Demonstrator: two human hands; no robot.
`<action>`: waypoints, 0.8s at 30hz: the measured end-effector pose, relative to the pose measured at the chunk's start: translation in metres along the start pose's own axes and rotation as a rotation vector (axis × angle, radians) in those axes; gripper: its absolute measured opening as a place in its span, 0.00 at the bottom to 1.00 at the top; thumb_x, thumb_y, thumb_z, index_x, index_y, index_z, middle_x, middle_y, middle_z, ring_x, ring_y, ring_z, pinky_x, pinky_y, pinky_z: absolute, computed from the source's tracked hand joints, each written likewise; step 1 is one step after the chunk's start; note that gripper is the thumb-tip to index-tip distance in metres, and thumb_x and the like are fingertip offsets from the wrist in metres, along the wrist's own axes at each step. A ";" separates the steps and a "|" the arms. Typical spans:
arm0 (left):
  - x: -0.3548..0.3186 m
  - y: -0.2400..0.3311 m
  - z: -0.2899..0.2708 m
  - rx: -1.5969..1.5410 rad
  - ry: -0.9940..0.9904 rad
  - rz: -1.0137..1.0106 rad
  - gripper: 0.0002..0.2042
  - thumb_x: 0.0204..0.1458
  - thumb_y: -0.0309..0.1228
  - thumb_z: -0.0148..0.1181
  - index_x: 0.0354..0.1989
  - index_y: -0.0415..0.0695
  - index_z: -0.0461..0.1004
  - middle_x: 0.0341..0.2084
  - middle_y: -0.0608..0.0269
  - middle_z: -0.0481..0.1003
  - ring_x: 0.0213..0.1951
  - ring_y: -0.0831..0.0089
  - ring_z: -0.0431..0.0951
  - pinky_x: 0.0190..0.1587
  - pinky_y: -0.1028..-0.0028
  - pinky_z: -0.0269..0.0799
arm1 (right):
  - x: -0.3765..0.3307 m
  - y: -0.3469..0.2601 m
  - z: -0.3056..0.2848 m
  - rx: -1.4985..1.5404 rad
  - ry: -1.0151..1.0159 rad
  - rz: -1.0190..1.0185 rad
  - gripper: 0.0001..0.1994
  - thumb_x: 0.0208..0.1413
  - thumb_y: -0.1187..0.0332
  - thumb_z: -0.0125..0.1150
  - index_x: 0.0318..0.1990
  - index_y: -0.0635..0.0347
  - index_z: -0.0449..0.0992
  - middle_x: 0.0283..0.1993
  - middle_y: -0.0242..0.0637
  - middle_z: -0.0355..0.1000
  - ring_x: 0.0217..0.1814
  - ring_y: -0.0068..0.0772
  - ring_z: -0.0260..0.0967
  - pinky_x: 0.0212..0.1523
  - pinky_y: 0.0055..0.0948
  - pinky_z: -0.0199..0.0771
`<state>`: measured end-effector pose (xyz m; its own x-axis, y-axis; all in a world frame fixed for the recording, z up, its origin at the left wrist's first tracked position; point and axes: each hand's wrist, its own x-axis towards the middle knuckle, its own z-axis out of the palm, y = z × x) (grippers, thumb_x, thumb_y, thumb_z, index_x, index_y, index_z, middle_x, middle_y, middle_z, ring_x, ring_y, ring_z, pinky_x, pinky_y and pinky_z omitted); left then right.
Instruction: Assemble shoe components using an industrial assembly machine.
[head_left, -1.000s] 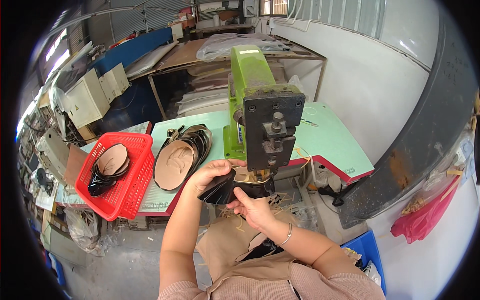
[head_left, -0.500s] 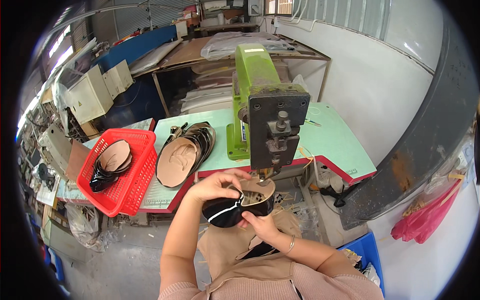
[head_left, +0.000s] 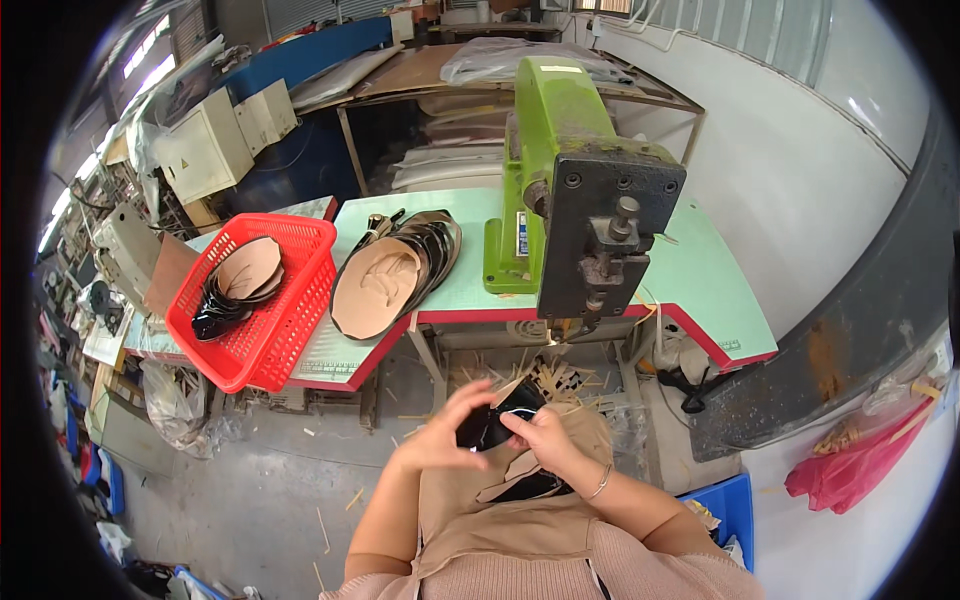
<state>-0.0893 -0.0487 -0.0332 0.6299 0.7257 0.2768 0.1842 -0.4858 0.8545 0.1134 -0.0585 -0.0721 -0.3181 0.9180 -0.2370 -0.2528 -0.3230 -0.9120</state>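
Above my lap, a glossy black shoe upper with a beige lining is pinched between the thumb and fingers of my right hand. A white line runs near my right thumb. My left hand curves around the upper's left side, its thumb and fingers apart; whether they press on it is hard to see. Another black and beige piece lies on my lap below. In front stands a green sewing machine with a dark metal head, apart from both hands.
A pile of black uppers with beige linings lies on the pale green table, left of the machine. Further left, a red plastic basket holds more. A blue bin stands at lower right; a pink bag hangs by the wall.
The upper has come away from the machine's needle area, down toward my lap, and is folded smaller. My left fingers have spread from their pinch. The view has shifted.
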 end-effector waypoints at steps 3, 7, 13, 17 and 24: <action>-0.012 0.021 0.030 0.107 0.166 -0.168 0.38 0.38 0.27 0.65 0.61 0.43 0.53 0.58 0.52 0.57 0.61 0.62 0.56 0.60 0.70 0.52 | 0.015 -0.002 0.006 -0.062 -0.108 -0.003 0.14 0.56 0.57 0.55 0.32 0.61 0.74 0.27 0.30 0.72 0.25 0.18 0.68 0.28 0.18 0.70; -0.030 -0.014 0.046 -0.772 0.814 -0.294 0.20 0.52 0.21 0.47 0.56 0.38 0.60 0.50 0.55 0.68 0.53 0.66 0.68 0.56 0.70 0.61 | 0.012 -0.032 0.023 0.048 -0.309 -0.135 0.18 0.61 0.62 0.45 0.50 0.67 0.67 0.42 0.40 0.71 0.42 0.29 0.71 0.44 0.26 0.71; -0.035 -0.010 0.037 -1.176 1.022 -0.228 0.17 0.55 0.29 0.49 0.53 0.38 0.63 0.49 0.55 0.69 0.50 0.64 0.70 0.55 0.65 0.63 | -0.027 -0.044 -0.001 -0.070 -0.337 -0.319 0.08 0.55 0.76 0.53 0.42 0.68 0.71 0.37 0.39 0.72 0.37 0.24 0.72 0.40 0.23 0.74; -0.034 -0.008 0.028 -1.305 1.048 -0.185 0.18 0.56 0.32 0.49 0.53 0.38 0.61 0.49 0.55 0.69 0.51 0.63 0.69 0.55 0.64 0.63 | -0.036 -0.005 -0.018 -0.481 -0.217 -0.284 0.09 0.51 0.74 0.59 0.40 0.63 0.74 0.34 0.35 0.74 0.35 0.22 0.72 0.36 0.22 0.72; -0.034 -0.016 0.014 -1.427 1.063 -0.172 0.19 0.57 0.34 0.48 0.54 0.38 0.60 0.50 0.53 0.68 0.52 0.60 0.68 0.56 0.60 0.62 | -0.033 0.055 -0.041 -1.326 -0.586 -0.585 0.15 0.46 0.57 0.60 0.37 0.57 0.76 0.32 0.39 0.73 0.36 0.42 0.71 0.42 0.36 0.69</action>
<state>-0.1034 -0.0722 -0.0626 -0.1390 0.9691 -0.2038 -0.9051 -0.0408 0.4232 0.1476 -0.0965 -0.1282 -0.8450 0.5226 0.1138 0.3911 0.7489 -0.5350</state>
